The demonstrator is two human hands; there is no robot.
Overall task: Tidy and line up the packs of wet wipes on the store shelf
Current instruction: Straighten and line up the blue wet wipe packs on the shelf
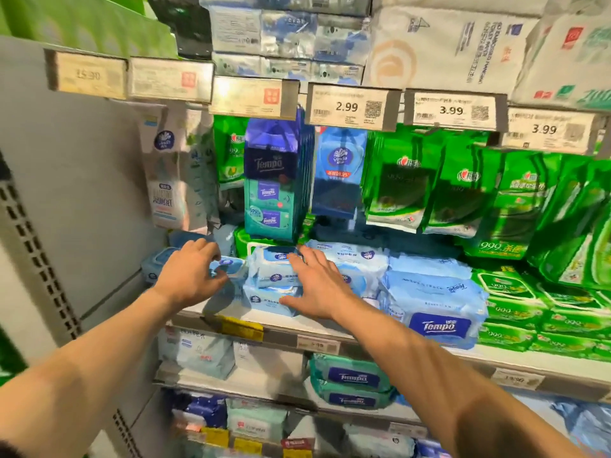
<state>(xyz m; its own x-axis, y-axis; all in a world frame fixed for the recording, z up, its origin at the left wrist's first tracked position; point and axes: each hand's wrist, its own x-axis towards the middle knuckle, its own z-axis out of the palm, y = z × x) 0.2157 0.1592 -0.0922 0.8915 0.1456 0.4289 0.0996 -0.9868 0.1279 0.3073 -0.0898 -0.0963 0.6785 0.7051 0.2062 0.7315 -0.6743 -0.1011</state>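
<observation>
**shelfnoob:** ok so your left hand (190, 274) has its fingers curled over the top of a small pale blue pack (228, 267), kind of cupping it from above. Your right hand (314, 285) is spread flat, fingers straight, palm against the side of the little stack of light blue wet wipes (272, 280) sitting between your two hands. It's holding nothing, just pressing.

**aisle9vet:** yep, and those packs are gonna be squishy. Soft film, a damp wad inside, probably a bit of heft for their size. The wrap looks glossy, so I'd guess it slides easily. Don't pinch the corners, they'll just crumple. Squeeze the stack from both sides with flat palms, or grab around the rigid flip lid on top.

**shelfnoob:** what about the stuff outside your right hand?

**aisle9vet:** the bigger Tempo pack (436, 312) sits just past it at the shelf edge (317, 342), green packs (542, 312) further right. Same soft feel, I'd bet.
</observation>
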